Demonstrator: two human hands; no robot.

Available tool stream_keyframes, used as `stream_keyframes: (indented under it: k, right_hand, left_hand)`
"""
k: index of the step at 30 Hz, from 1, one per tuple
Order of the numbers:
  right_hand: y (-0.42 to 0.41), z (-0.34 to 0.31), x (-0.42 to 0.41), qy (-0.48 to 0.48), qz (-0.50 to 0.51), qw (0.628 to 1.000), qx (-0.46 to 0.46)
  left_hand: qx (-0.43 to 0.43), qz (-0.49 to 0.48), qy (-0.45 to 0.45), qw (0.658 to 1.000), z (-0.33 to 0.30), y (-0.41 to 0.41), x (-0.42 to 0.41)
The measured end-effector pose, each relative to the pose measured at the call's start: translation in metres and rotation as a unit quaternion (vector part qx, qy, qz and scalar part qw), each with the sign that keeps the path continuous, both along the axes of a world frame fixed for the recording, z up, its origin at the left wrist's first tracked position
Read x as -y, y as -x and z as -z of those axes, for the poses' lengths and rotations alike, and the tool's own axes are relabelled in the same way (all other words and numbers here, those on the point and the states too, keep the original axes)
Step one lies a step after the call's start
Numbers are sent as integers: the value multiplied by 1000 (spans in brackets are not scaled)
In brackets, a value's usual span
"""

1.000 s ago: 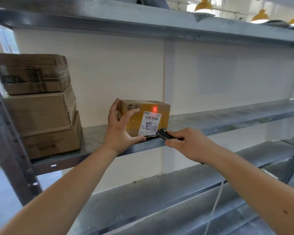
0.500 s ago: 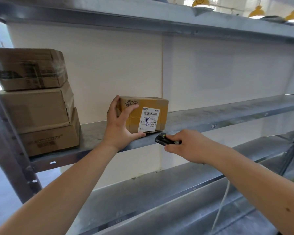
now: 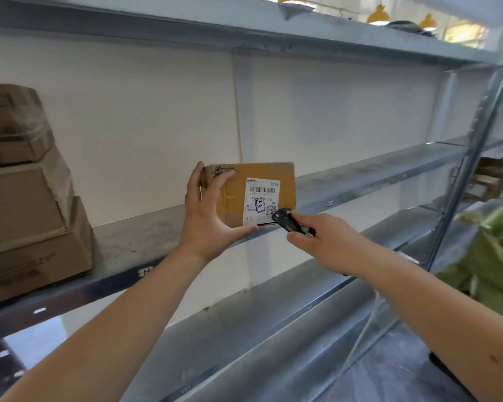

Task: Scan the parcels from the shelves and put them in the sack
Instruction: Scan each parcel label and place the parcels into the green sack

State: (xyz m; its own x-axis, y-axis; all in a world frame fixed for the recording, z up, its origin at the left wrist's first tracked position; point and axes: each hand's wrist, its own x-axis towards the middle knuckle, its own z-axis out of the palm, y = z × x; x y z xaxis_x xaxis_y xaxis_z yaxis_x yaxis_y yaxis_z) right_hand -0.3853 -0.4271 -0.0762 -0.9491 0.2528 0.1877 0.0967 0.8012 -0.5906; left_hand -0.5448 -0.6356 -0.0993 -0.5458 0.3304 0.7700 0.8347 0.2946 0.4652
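A small brown cardboard parcel (image 3: 235, 192) with a white barcode label stands at the front edge of the middle metal shelf (image 3: 360, 181). My left hand (image 3: 206, 221) grips its left end, thumb under the bottom edge, fingers behind. My right hand (image 3: 325, 242) holds a small black scanner (image 3: 286, 220) whose tip sits just in front of the label's lower right corner. A green sack (image 3: 494, 256) hangs open at the right edge of the view.
Three stacked brown boxes (image 3: 26, 198) fill the shelf's left end. A metal upright (image 3: 474, 152) stands at the right, with more boxes (image 3: 488, 181) behind it. A lower shelf (image 3: 273, 329) runs beneath my arms, and a white cord (image 3: 363, 332) hangs below my right wrist.
The red scan light on the parcel has gone out. The view has swung right, bringing the green sack into sight. My left hand still holds the parcel and the scanner stays close to the label.
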Motion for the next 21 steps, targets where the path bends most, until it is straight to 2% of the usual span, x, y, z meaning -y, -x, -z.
stream_keyframes:
  k: [4,12,21]
  right_hand:
    - [-34,4,-27,30,65,997,-2]
    - [-136,41,-100,-27,220,975,-9]
    - [-249,103,-227,12,309,951,25]
  left_hand:
    - [9,74,-7,997,0,-12,-53]
    - [77,219,22,972,37,-76,-194]
    - [186,283,52,940,113,-183,-363]
